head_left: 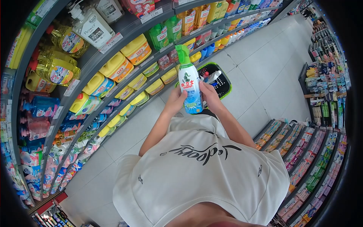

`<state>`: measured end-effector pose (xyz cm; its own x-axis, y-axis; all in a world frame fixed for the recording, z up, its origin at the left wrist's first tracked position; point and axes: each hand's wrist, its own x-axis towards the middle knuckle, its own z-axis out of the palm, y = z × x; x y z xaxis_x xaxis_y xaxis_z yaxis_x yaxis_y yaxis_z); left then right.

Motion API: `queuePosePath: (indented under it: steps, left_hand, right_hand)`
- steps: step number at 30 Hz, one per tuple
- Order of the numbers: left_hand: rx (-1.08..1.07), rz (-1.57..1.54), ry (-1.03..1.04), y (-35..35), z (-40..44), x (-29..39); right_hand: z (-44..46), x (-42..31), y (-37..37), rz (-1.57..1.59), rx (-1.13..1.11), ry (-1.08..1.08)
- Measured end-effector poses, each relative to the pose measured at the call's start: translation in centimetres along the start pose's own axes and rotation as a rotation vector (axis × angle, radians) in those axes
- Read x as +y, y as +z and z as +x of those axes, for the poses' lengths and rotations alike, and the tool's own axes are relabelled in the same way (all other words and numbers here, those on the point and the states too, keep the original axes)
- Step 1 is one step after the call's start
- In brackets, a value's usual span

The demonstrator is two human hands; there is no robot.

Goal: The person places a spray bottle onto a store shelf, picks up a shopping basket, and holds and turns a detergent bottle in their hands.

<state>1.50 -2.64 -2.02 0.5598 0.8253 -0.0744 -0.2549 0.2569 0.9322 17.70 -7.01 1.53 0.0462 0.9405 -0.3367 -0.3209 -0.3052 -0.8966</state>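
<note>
A spray bottle (192,89) of cleaner, white and blue with a green spray head, is held upright before my chest, its printed label towards me. My left hand (176,101) grips its left side, thumb across the front. On the opposite side, my right hand (210,95) is closed around the bottle, thumb near the label. Just beyond the bottle a black shopping basket with a green rim (229,87) stands on the floor, partly hidden by the bottle and my right hand. Inside it lie a white bottle (214,76) and other items I cannot make out fully.
Curved-looking shelves (124,45) on the left carry yellow jugs (116,67), green bottles (159,36) and a clear pump bottle (90,26). Shelves of small packets (302,151) stand at the lower right. Grey floor tiles (261,64) run between them, with another display (323,75) at far right.
</note>
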Motion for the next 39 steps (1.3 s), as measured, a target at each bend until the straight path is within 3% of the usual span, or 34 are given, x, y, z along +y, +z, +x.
queuePosePath:
  steps: [5, 13, 19, 24, 26, 28, 31, 35, 39]
  left_hand:
    - [0.05, -0.061, -0.044, 1.2, 0.0, 1.2]
    - [0.11, -0.301, -0.113, 0.6, 0.5, 1.5]
    - [-0.006, -0.439, -0.09, 0.9, 0.5, 2.3]
    - [-0.107, -0.783, -0.046, 0.7, 0.5, 2.1]
    - [-0.088, -0.807, -0.033, 0.8, 0.4, 1.7]
    - [-0.067, -0.833, -0.02, 0.9, 0.3, 1.6]
    - [-0.076, -0.81, -0.001, 1.2, 0.2, 1.4]
    - [-0.043, -0.796, -0.032, 1.6, 0.1, 1.1]
    - [-0.069, -0.672, -0.013, 2.3, -0.2, 1.3]
  right_hand:
    - [-0.4, -0.7, 0.0, 0.013, -0.008, -0.05]
    - [-0.5, -0.1, -0.5, -0.242, -0.098, -0.163]
    - [-2.1, -1.4, 0.7, -0.174, -0.125, -0.227]
    - [-1.9, -1.2, 0.7, -0.124, -0.141, -0.226]
    - [-1.9, -1.1, 0.6, -0.148, -0.16, -0.242]
    - [-2.1, -1.3, 0.9, -0.184, -0.138, 0.011]
    - [-2.1, -0.3, 1.1, -0.183, -0.265, 0.064]
    - [-2.5, -0.4, 1.8, -0.124, -0.271, 0.003]
    - [-2.7, -1.2, 2.1, -0.287, -0.238, -0.003]
